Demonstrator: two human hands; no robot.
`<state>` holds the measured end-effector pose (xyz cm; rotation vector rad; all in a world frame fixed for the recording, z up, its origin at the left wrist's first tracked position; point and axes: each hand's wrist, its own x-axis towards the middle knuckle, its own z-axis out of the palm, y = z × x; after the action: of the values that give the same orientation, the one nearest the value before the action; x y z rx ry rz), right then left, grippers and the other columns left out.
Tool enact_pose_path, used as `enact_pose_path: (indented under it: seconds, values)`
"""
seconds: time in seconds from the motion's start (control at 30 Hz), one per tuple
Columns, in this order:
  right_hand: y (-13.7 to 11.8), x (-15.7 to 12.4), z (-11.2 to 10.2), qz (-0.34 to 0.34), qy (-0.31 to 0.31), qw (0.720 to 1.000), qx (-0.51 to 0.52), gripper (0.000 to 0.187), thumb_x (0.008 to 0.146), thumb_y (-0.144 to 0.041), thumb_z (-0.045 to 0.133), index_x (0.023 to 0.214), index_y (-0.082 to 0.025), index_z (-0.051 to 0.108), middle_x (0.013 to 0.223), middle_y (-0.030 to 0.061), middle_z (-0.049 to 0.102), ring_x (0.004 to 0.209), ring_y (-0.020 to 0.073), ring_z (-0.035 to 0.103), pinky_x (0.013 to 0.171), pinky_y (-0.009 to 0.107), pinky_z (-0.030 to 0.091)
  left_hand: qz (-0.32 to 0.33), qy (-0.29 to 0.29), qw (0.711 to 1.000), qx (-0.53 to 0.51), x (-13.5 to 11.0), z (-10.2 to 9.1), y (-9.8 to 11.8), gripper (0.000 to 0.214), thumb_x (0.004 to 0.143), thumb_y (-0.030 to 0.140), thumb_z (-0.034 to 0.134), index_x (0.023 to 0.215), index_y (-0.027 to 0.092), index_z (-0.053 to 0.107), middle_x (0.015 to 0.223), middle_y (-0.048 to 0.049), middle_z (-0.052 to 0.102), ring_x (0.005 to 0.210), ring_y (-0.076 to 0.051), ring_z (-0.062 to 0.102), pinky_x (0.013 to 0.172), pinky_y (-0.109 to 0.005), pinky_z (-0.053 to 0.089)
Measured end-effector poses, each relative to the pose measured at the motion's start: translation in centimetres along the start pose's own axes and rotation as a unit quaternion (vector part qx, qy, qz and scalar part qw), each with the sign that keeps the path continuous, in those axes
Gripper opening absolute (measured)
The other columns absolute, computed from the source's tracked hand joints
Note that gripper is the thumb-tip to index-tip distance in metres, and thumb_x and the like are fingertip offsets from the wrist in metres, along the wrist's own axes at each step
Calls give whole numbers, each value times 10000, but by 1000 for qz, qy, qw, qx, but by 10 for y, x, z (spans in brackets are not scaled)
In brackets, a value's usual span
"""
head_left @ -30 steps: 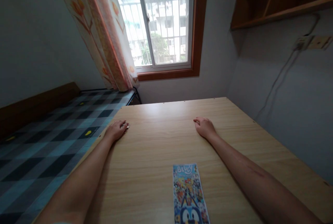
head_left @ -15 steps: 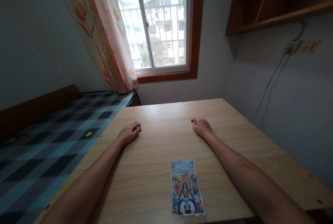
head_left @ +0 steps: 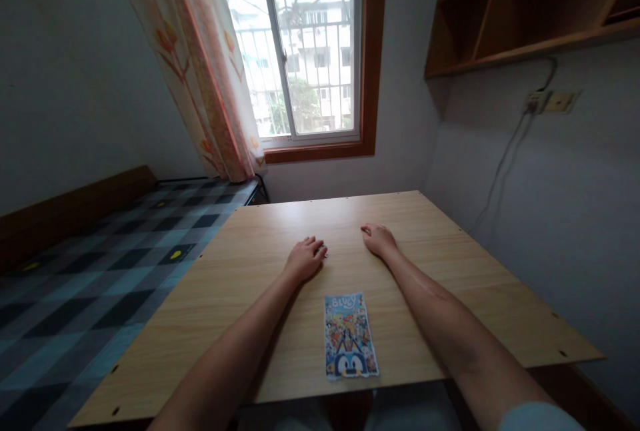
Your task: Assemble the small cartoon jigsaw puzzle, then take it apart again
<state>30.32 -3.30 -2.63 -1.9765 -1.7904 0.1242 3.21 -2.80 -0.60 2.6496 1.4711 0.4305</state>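
Observation:
My left hand [head_left: 306, 259] rests on the wooden table, its fingers curved over a small dark and shiny object [head_left: 323, 252]. Most of that object is hidden beneath the fingers, so its kind cannot be made out. To the right, my right hand [head_left: 378, 239] lies on the tabletop with its fingers curled in, and nothing shows in it. Nearer to me than both hands, a colourful "Bluey" picture card or sheet [head_left: 350, 337] lies flat, printed with cartoon characters. Neither hand touches it.
The light wooden table [head_left: 240, 237] has small dark holes along its edges. A bed with a checked cover [head_left: 65, 284] stands at the left. Beyond are a curtain [head_left: 210, 84] and window [head_left: 320, 57]. A wall shelf [head_left: 475, 51] and a plugged-in cable [head_left: 505, 151] are at the right.
My left hand has slid right across the table with the small object under it, closer to my right hand. My right hand stays about where it was; the view has shifted slightly.

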Motion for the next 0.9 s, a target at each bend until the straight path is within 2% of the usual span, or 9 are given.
enact_pose_path:
  seconds: [0.17, 0.33, 0.47, 0.57, 0.63, 0.73, 0.9]
  values:
    - [-7, -21, 1, -39, -46, 998, -16, 412, 970, -329, 459, 1348, -265, 609, 1514, 90, 488, 1411, 267, 411, 1173, 492, 258, 20, 6, 1000, -20, -1, 13, 48, 467, 1020, 446, 337, 1247, 207, 668, 1341, -153, 612, 1278, -268, 524, 1121, -452, 352]
    - [-7, -41, -9, -76, -97, 992, 25, 407, 970, -301, 451, 1339, -279, 622, 1525, 69, 478, 1437, 239, 380, 1193, 484, 218, -5, -33, 992, -120, -1, 17, 71, 505, 1038, 422, 272, 1261, 205, 670, 1435, -122, 565, 1370, -264, 468, 1173, -473, 310]
    - [-4, -55, -22, -132, -157, 978, 40, 450, 957, -305, 471, 1391, -267, 584, 1560, 83, 425, 1481, 273, 303, 1204, 525, 167, -24, -30, 966, -255, -2, 14, 57, 564, 1043, 362, 157, 1404, 189, 553, 1461, -98, 552, 1372, -214, 483, 1167, -440, 365]
    - [-2, -63, -29, -171, -184, 968, 26, 512, 969, -364, 458, 1457, -223, 517, 1593, 119, 358, 1491, 316, 270, 1203, 545, 166, -19, 10, 948, -317, -11, 7, 31, 565, 1023, 442, 241, 1405, 160, 548, 1425, -118, 582, 1349, -245, 507, 1174, -470, 356]
    - [-2, -67, -32, -187, -189, 964, 13, 529, 981, -379, 430, 1476, -204, 493, 1593, 129, 355, 1485, 323, 283, 1203, 532, 190, 1, 20, 957, -288, -18, 2, 14, 562, 1001, 475, 318, 1382, 148, 570, 1461, -119, 548, 1365, -255, 487, 1198, -462, 323]
    - [-2, -68, -37, -212, -183, 960, -3, 520, 978, -356, 429, 1463, -186, 511, 1564, 144, 403, 1451, 326, 352, 1189, 508, 256, 16, -3, 979, -202, -25, -3, 2, 576, 1004, 477, 312, 1401, 137, 555, 1490, -127, 515, 1387, -258, 461, 1202, -447, 321]
    - [-3, -71, -45, -257, -149, 955, 3, 455, 952, -311, 490, 1371, -176, 606, 1450, 165, 536, 1345, 316, 487, 1135, 463, 364, 66, -76, 994, -38, -30, -4, 14, 590, 1016, 464, 322, 1482, 130, 462, 1566, -156, 398, 1477, -301, 318, 1223, -503, 232]
